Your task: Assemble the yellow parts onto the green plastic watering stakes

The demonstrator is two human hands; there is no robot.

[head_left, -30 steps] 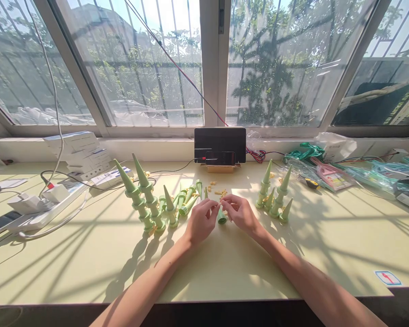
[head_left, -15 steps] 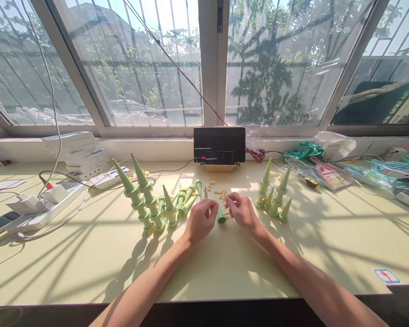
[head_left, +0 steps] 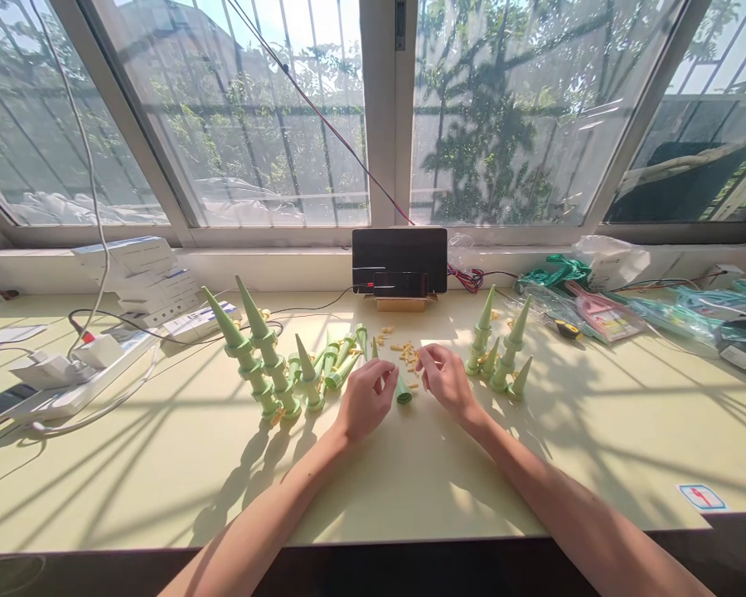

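Note:
My left hand [head_left: 366, 400] is closed, thumb and forefinger pinched at the narrow end of a hollow green cone [head_left: 404, 393]. The cone's open round base faces me. Just right of it, my right hand [head_left: 448, 381] has its thumb and fingertips together on a small yellow peg [head_left: 418, 363], partly hidden by the fingers. Loose yellow pegs [head_left: 404, 347] lie scattered beyond the two hands. Another small green cone [head_left: 374, 348] shows behind my left hand.
Tall stacked green spires [head_left: 262, 348] stand on the left, beside loose green tubes [head_left: 341, 365]. More green spires [head_left: 510, 348] stand on the right. A black screen [head_left: 399, 257] is at the back. A power strip [head_left: 75, 390] lies far left; plastic bags [head_left: 677, 319] lie right.
My right hand has shifted slightly right and up, away from the green cone. My left hand and the cone have stayed nearly in place.

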